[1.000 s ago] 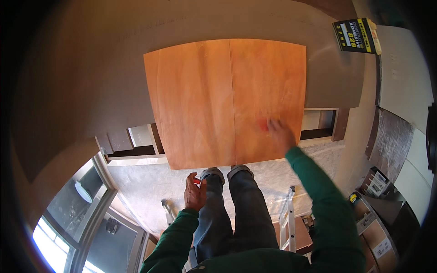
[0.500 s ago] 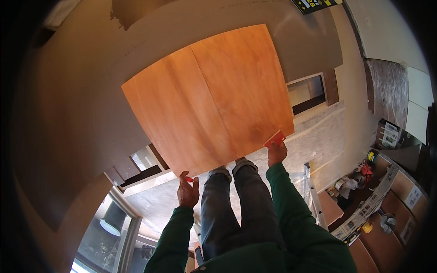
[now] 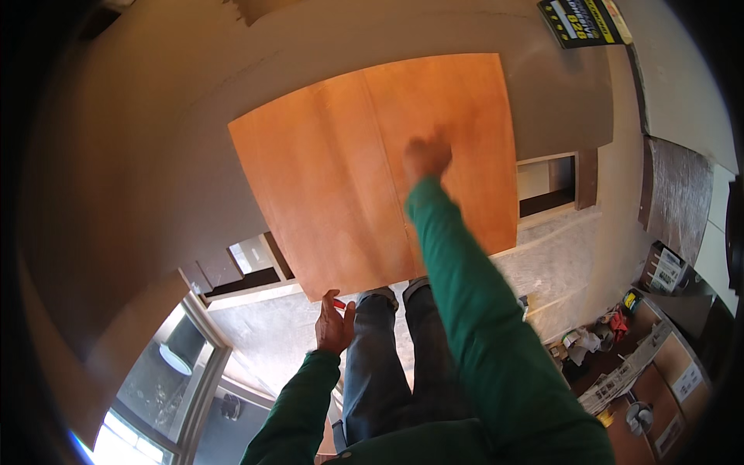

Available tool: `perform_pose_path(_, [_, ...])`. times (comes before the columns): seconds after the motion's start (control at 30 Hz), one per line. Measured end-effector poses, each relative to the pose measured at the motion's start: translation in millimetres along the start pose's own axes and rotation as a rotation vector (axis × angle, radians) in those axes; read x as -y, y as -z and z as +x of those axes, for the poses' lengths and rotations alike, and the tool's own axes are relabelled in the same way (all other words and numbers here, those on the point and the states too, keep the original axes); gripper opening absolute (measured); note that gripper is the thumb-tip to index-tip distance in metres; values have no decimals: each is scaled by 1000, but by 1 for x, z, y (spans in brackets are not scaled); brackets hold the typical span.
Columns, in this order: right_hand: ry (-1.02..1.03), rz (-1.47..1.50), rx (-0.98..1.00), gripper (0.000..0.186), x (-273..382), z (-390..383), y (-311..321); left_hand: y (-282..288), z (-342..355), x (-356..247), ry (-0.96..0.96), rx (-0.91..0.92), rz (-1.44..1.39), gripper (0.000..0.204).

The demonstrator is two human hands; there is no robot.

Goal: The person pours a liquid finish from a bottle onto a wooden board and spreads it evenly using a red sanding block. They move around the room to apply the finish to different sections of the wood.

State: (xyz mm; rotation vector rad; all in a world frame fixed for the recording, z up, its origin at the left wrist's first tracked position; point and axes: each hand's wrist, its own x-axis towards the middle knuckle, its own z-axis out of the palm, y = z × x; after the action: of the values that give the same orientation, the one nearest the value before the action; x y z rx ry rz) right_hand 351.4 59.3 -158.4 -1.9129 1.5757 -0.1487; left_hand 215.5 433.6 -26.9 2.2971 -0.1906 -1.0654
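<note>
A large orange-brown wood panel [image 3: 322,186] lies in front of me, with a straight seam running down its face. Over its right half, beside the seam, is my right hand [image 3: 427,157]. This hand is closed and smeared by motion; the flat red spreader it gripped a moment earlier barely stands out from the orange surface. At the panel's near left corner, my left hand [image 3: 335,324] has its fingers bent up at the edge. A small red thing [image 3: 339,304] shows between its thumb and fingers, mostly hidden, so its kind is unclear.
A wide brown board [image 3: 554,101] extends beneath and beyond the panel. A black and yellow printed package [image 3: 583,22] sits at the far right. Framed openings [image 3: 546,186] flank the panel. Lower right holds a cluttered brown unit [image 3: 620,364]; lower left has a glazed frame [image 3: 186,364].
My right hand has swept away from me and left, from the panel's near right corner to beside the seam. My left hand stays at the near left corner. The view has shifted slightly.
</note>
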Motion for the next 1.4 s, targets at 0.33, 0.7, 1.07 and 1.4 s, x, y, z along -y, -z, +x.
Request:
perform_pose_path(0.33, [982,-642,262,22,45,58,28,-19,-9,7,41,-114,-57,47])
perform_pose_path(0.7, [701,-269,338,56,-83,-172,111,15,-5,12,87,29,-85,50])
perform_pose_path(1.07, [600,-218,272,68,-57,-222,-4,29,-9,55,124,9,-49,50])
perform_pose_path(1.4, [1008,-496,141,22,107,11,36,21,-2,71,17,-73,-60,48])
